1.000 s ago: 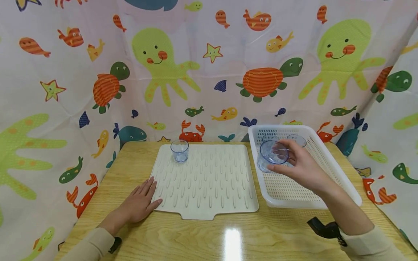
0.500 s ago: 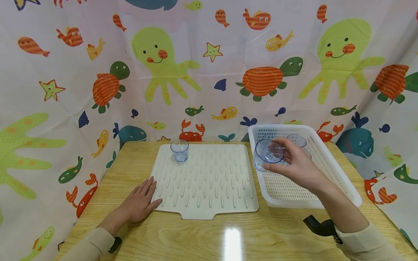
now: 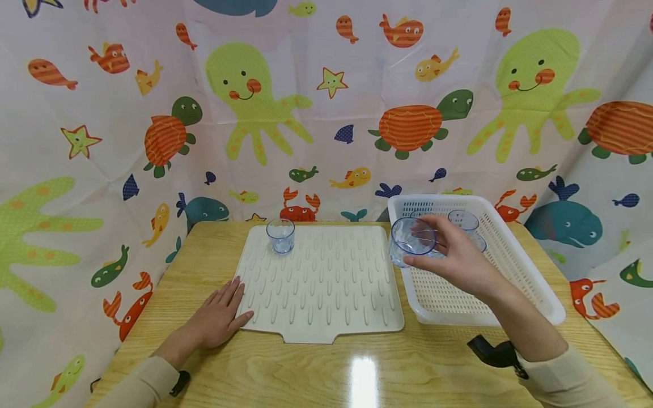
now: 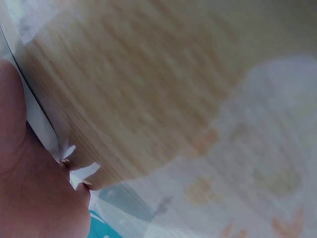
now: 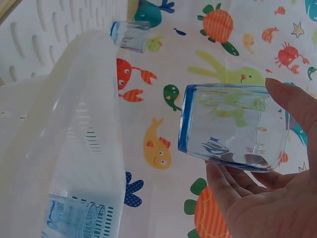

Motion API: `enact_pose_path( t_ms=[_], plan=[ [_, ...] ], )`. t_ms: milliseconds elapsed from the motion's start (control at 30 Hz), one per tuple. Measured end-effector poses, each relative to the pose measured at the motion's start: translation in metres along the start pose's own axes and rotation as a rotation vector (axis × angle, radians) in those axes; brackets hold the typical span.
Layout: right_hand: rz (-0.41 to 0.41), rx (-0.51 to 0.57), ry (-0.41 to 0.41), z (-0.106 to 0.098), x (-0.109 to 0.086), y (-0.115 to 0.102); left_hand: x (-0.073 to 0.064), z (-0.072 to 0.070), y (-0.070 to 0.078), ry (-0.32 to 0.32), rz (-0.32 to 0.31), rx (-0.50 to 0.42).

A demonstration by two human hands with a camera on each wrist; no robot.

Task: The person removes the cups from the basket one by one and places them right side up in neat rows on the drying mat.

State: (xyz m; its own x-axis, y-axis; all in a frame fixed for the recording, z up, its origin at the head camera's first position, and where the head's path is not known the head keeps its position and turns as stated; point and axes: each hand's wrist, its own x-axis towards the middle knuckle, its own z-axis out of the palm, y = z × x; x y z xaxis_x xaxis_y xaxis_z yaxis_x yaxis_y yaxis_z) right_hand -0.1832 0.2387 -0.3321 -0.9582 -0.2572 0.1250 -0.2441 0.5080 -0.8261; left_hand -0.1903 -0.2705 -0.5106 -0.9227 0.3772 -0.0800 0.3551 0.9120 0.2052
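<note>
My right hand [image 3: 459,258] holds a clear blue-tinted drinking glass [image 3: 403,252] by its side, over the left edge of a white plastic basket [image 3: 459,318]. In the right wrist view, thumb and fingers grip the glass [image 5: 225,129] from opposite sides, nearer its rim, with its thick blue base away from the palm. My left hand [image 3: 219,314] lies flat on the left edge of a cream drying mat [image 3: 326,283], fingers straight. A matching glass [image 3: 282,235] stands upright on the mat's back left. Several more glasses [image 3: 464,221] are in the basket, partly hidden by the right hand.
A wooden table [image 3: 255,374] bears the mat and the basket, side by side with little gap. Behind and at both sides hangs a curtain [image 3: 326,113] printed with sea animals. The basket's left wall [image 5: 74,89] rises between its inside and the mat.
My right hand has moved left with the glass, from over the basket to its left edge near the mat. The left hand has stayed in place.
</note>
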Motion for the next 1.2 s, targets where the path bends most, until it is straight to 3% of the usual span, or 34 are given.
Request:
enact_pose_path(
  t_ms=[300,933,1200],
  plan=[
    [-0.024,0.054,-0.022,0.006,0.005,-0.003,-0.001,-0.001,0.001,0.011,0.006,-0.009],
    [-0.044,0.078,-0.043,0.026,0.014,-0.012,-0.004,-0.015,0.010,-0.049,0.000,-0.058],
    [-0.071,0.074,-0.040,0.033,0.018,-0.019,-0.001,-0.007,0.005,-0.047,-0.011,-0.022]
  ],
)
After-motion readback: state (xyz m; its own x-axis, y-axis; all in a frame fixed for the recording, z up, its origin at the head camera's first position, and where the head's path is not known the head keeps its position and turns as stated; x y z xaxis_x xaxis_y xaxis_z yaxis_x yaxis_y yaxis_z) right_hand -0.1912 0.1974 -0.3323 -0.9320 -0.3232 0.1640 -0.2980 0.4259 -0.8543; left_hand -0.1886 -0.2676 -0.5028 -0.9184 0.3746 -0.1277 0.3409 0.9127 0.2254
